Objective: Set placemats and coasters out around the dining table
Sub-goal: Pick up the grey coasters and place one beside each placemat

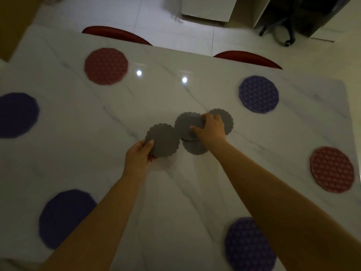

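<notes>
Several round placemats lie around the white marble table point(109, 122): a pink placemat point(106, 65) far left, a purple placemat point(258, 94) far right, a pink placemat point(332, 169) on the right, purple placemats at the near right point(249, 245), near left point(64, 217) and left edge point(17, 114). Several grey scalloped coasters overlap at the table's middle. My left hand point(139, 153) pinches one grey coaster point(163, 140) by its rim. My right hand point(212, 127) presses on another grey coaster point(186, 124); one more coaster point(225, 118) shows behind it and one point(195, 147) below.
Two red chair backs point(117, 34) point(248, 58) stand at the table's far edge. An office chair base point(281, 34) and white cabinets sit on the tiled floor beyond. A brown panel point(15, 22) is at the top left.
</notes>
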